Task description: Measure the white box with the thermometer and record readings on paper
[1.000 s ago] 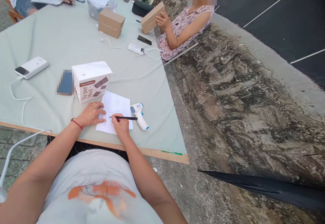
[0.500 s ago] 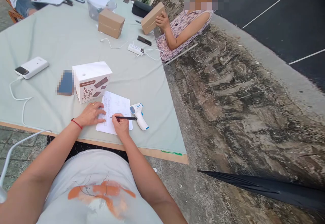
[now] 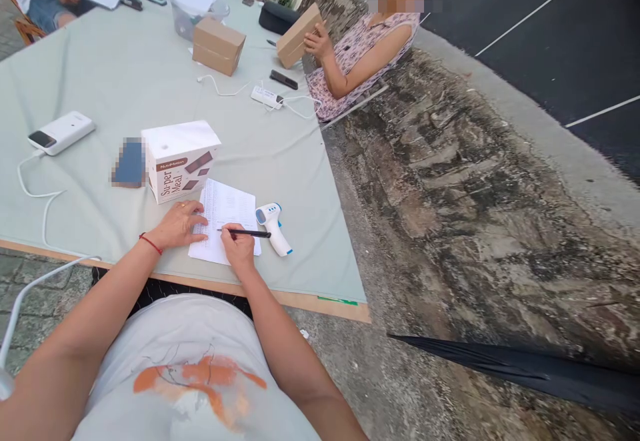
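My right hand [image 3: 239, 247] grips a black pen [image 3: 245, 232] with its tip on a printed white sheet [image 3: 226, 209] near the table's front edge. My left hand [image 3: 179, 223] lies flat on the sheet's left side, fingers spread, a red cord at the wrist. A white and blue thermometer gun [image 3: 273, 227] lies just right of the sheet. A white "Super Meal" box [image 3: 179, 159] stands right behind the sheet.
The table [image 3: 125, 74] wears a pale green cloth. On it lie a white power bank [image 3: 61, 131] with a cable, a blurred dark phone [image 3: 129, 162], two brown boxes [image 3: 218, 44], a power strip [image 3: 267, 97]. A seated person [image 3: 360, 54] holds one box; others sit far left. Rough stone lies right.
My hands and the pen have barely moved. The person at the far left has lifted a paper off the table.
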The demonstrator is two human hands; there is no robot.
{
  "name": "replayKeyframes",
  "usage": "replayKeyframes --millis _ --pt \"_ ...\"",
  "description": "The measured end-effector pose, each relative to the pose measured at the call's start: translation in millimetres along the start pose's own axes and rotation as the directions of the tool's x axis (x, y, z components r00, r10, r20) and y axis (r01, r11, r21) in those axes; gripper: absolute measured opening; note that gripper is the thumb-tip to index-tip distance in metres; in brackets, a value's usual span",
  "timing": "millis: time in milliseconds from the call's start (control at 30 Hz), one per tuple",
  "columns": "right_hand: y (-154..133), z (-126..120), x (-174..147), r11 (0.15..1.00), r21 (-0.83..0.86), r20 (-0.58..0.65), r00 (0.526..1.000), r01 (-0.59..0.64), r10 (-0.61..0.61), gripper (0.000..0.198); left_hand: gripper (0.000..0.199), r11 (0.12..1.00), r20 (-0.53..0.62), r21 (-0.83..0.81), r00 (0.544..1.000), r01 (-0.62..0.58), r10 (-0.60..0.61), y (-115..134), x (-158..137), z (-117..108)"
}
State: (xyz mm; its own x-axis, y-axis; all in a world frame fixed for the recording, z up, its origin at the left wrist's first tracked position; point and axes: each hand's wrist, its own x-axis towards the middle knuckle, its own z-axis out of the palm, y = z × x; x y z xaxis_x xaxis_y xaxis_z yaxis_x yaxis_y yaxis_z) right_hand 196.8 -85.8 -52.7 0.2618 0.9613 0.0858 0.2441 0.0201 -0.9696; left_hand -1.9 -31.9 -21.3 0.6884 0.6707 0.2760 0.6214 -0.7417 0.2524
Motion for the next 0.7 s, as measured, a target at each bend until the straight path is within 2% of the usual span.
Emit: replayKeyframes --millis 167,267,333,400,467,533,600,700 --pt "8 2 0 0.999 -0.016 -0.002 0.999 0.037 -0.037 0.026 0.036 1.0 -0.004 -0.005 1.0 -0.001 0.001 -1 0 1" --pt "10 2 0 0.984 0.009 -0.052 0.983 0.177 -0.176 0.028 0.036 1.0 -0.016 -0.001 1.0 -0.005 0.005 -1 0 1" --pt "12 -2 3 0.953 -0.03 -0.079 0.95 0.301 -0.303 0.029 0.033 1.0 -0.045 0.0 0.999 -0.029 0.029 0 1 1" --pt "15 -10 10 0.902 -0.128 -0.062 0.905 0.411 -0.421 0.028 0.026 0.999 -0.117 -0.005 0.992 -0.051 0.05 2 1 -1" --pt "21 -19 20 0.838 -0.251 0.014 0.868 0.484 -0.497 0.034 0.021 0.999 -0.271 0.004 0.962 -0.035 0.034 3 1 -3" --pt "27 -27 30 0.774 -0.364 0.115 0.85 0.518 -0.515 0.044 0.017 0.999 -0.483 0.031 0.876 0.02 -0.002 4 1 -6" --pt "33 -33 38 0.722 -0.442 0.191 0.842 0.532 -0.504 0.05 0.014 0.994 -0.666 0.051 0.745 0.099 -0.04 4 0 -9" --pt "36 -36 41 0.687 -0.479 0.212 0.832 0.546 -0.513 0.052 0.022 0.975 -0.822 -0.008 0.554 0.22 -0.131 -1 -2 -12"
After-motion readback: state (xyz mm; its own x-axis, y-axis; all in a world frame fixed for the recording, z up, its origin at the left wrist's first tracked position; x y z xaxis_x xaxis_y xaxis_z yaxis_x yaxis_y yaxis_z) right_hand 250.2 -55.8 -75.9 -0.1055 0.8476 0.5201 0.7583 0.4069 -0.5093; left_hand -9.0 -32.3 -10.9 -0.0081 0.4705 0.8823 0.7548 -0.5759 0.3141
